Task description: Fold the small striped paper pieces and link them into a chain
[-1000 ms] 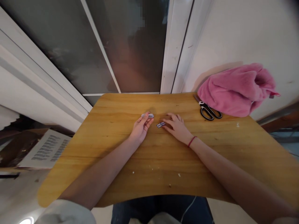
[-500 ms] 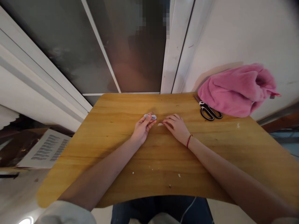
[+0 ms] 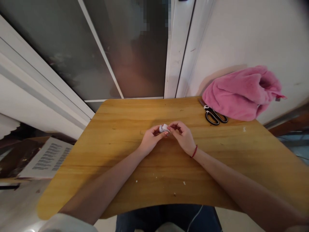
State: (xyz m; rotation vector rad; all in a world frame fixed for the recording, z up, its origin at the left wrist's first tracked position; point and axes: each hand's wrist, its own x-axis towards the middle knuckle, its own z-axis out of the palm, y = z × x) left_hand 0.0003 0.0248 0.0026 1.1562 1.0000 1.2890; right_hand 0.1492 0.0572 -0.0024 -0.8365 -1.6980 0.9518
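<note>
My left hand is closed around a small whitish-grey bundle with a layered look; its exact kind is too small to make out. Thumb and fingers of my right hand pinch a small flat white piece, which lies against the bundle. Both hands meet over the middle of the wooden table. The fingers partly cover the bundle and the white piece.
Black-handled scissors lie at the back right, their blades partly beside a pink plush cloth item. Tiny white scraps dot the near tabletop. A printed cardboard box stands left of the table, and a glass-paned door rises behind it.
My hands have come together. The right hand has brought the white piece from the tabletop up against the bundle, and the left has turned and moved slightly right and nearer.
</note>
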